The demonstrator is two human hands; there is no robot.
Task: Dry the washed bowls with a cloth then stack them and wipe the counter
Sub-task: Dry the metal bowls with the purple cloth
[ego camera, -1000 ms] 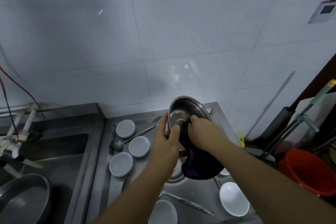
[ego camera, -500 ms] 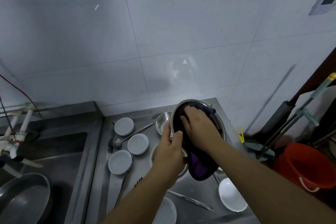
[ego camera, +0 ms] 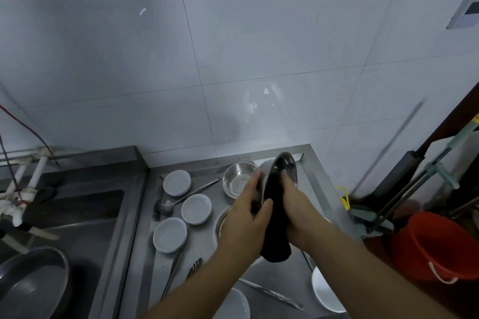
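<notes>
Your left hand [ego camera: 247,217] grips a tilted steel bowl [ego camera: 283,171] by its rim; your right hand [ego camera: 298,211] presses a dark cloth [ego camera: 276,230] inside it.

White tiled wall [ego camera: 259,46]; steel sink [ego camera: 77,215] left.

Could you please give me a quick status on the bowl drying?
Left hand grips steel bowl, tilted on edge over counter. Right hand presses dark cloth into it. White dishes, small steel bowl wait below, unstacked.
</notes>
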